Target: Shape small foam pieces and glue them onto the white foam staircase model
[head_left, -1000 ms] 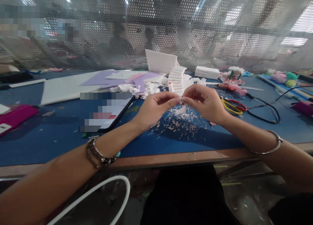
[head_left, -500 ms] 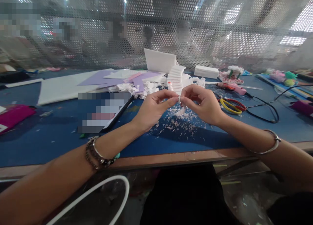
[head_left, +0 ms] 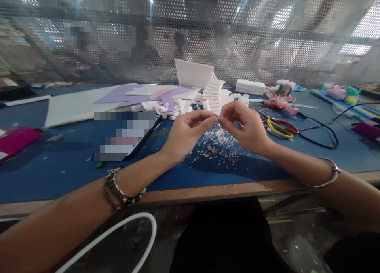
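Thumb and fingers of my left hand (head_left: pixel 190 132) are pinched together, and their tips meet those of my right hand (head_left: pixel 245 126), which pinches too. Between the fingertips is a small white scrap (head_left: pixel 219 118), mostly covered; its exact kind is unclear. Below it, fine pale shavings (head_left: pixel 221 148) lie scattered over the blue tabletop (head_left: pixel 166 174). Just behind my hands stands a white ridged piece (head_left: pixel 213 97), like a small flight of steps, with an orange-red spot on its left side. Crumpled white pieces (head_left: pixel 181 107) lie beside it.
A phone (head_left: pixel 139 136) lies left of my hands. Behind it are white and purple sheets (head_left: pixel 115 95) and an upright white board (head_left: pixel 194 73). To the right are yellow-and-red-handled scissors (head_left: pixel 280 129), a pink tool with a black cord (head_left: pixel 285 107) and colourful pompoms (head_left: pixel 338 93). A perforated metal screen (head_left: pixel 196 12) rises behind.
My hands stay together at nearly the same place, with small finger movements around the white scrap. A white piece hanging below the right fingers shows less now. The view shifts slightly.
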`<state>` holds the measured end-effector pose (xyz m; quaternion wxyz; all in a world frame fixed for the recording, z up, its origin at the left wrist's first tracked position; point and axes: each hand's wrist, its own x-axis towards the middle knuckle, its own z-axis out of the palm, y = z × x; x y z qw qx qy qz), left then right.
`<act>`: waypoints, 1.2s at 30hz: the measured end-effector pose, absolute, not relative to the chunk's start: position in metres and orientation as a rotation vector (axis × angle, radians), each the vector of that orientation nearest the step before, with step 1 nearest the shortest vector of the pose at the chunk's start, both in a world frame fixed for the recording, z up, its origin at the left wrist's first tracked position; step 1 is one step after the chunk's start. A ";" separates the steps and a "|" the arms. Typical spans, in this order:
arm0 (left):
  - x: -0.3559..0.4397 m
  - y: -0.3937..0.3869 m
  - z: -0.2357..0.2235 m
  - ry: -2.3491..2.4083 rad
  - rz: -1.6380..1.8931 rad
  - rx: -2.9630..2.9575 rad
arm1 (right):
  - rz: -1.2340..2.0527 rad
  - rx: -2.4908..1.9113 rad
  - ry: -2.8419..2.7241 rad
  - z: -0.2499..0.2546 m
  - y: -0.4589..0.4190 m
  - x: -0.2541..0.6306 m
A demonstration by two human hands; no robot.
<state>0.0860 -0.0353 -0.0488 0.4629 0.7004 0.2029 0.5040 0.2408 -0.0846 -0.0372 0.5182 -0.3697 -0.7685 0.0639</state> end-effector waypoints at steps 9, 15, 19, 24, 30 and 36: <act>0.086 -0.031 -0.047 0.360 1.143 1.617 | 0.219 -0.811 -1.854 -0.036 -0.086 0.241; 0.086 -0.030 -0.046 0.374 1.058 1.584 | -0.084 -0.798 -2.026 -0.029 -0.087 0.249; 0.084 -0.028 -0.047 0.365 1.024 1.591 | -0.188 -0.814 -2.098 -0.023 -0.088 0.254; 0.083 -0.027 -0.049 0.395 0.953 1.604 | -0.288 -0.829 -2.192 -0.020 -0.089 0.259; 0.083 -0.026 -0.052 0.395 0.948 1.611 | -0.356 -0.807 -2.175 -0.023 -0.088 0.260; 0.085 -0.030 -0.050 0.424 1.008 1.675 | -0.333 -0.864 -2.163 -0.024 -0.088 0.259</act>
